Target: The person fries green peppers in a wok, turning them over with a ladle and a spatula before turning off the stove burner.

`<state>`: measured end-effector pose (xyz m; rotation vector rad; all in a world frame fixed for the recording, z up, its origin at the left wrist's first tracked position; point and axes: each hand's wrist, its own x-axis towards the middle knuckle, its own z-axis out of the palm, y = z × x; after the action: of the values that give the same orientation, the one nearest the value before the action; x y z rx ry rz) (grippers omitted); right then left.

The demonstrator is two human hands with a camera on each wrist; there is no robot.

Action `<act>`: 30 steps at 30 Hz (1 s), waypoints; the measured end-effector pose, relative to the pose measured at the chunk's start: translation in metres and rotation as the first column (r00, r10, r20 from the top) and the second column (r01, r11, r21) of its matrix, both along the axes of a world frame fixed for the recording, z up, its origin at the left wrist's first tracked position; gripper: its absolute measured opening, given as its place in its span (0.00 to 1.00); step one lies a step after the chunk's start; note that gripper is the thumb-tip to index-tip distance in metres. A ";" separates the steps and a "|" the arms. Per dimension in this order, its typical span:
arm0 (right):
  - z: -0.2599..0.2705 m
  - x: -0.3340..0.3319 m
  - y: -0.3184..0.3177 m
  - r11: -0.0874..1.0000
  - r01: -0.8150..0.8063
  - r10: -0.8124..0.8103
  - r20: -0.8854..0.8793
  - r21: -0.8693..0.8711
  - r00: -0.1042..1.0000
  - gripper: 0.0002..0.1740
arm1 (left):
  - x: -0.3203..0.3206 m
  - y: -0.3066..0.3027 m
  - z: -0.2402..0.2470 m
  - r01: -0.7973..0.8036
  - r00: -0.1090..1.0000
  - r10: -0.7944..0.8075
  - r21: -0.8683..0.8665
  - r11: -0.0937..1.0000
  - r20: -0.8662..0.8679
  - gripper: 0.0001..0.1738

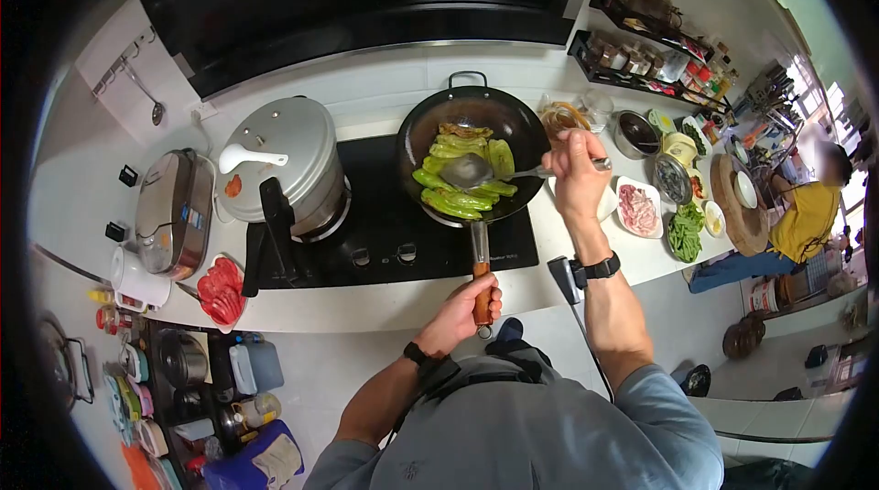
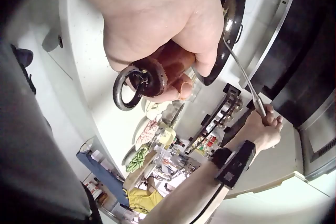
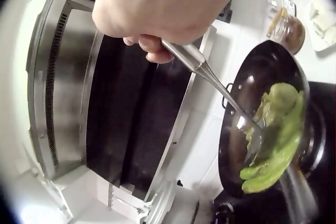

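Note:
A black wok [image 1: 419, 128] sits on the right side of the black cooktop [image 1: 366, 188], with flattened green peppers [image 1: 456, 203] in it, some browned. My left hand [image 1: 455, 316] grips the wok's wooden handle [image 1: 482, 281]; in the left wrist view its fingers wrap round the handle, above the metal ring [image 2: 122, 91] at the end. My right hand [image 1: 577, 174] holds a steel ladle [image 1: 469, 171] by the end of its long handle, and the ladle's bowl lies on the peppers. In the right wrist view the ladle slants down into the wok.
A pressure cooker [image 1: 316, 147] with a white spoon on its lid stands left of the wok. Sliced red tomatoes [image 1: 222, 291] lie at the counter's left. To the right are sliced meat [image 1: 638, 209] and cut green beans [image 1: 685, 232]. A person in yellow [image 1: 806, 223] is at far right.

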<state>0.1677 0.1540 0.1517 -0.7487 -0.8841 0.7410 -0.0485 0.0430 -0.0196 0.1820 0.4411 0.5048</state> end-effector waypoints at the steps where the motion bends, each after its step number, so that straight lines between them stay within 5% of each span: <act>1: -0.001 -0.009 0.002 0.998 -0.029 0.031 -0.034 0.052 0.999 0.16 | 0.000 0.000 -0.001 -0.002 1.000 0.001 0.006 1.000 0.011 0.12; 17: -0.042 -0.018 0.014 0.990 -0.102 0.102 -0.006 -0.100 0.995 0.15 | 0.000 -0.002 0.001 -0.011 1.000 0.011 0.002 1.000 0.024 0.11; 23: -0.020 -0.021 0.015 0.999 -0.044 0.044 -0.049 -0.004 0.998 0.15 | 0.000 0.000 0.002 -0.009 1.000 0.009 0.004 1.000 -0.028 0.11; 30: -0.054 -0.031 0.017 0.998 -0.055 0.053 -0.097 -0.025 0.994 0.16 | -0.001 0.001 0.006 -0.003 1.000 0.003 -0.024 1.000 -0.002 0.12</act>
<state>0.1368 0.1705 0.0974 -0.7098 -0.8107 0.8321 -0.0496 0.0442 -0.0139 0.1585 0.4491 0.5021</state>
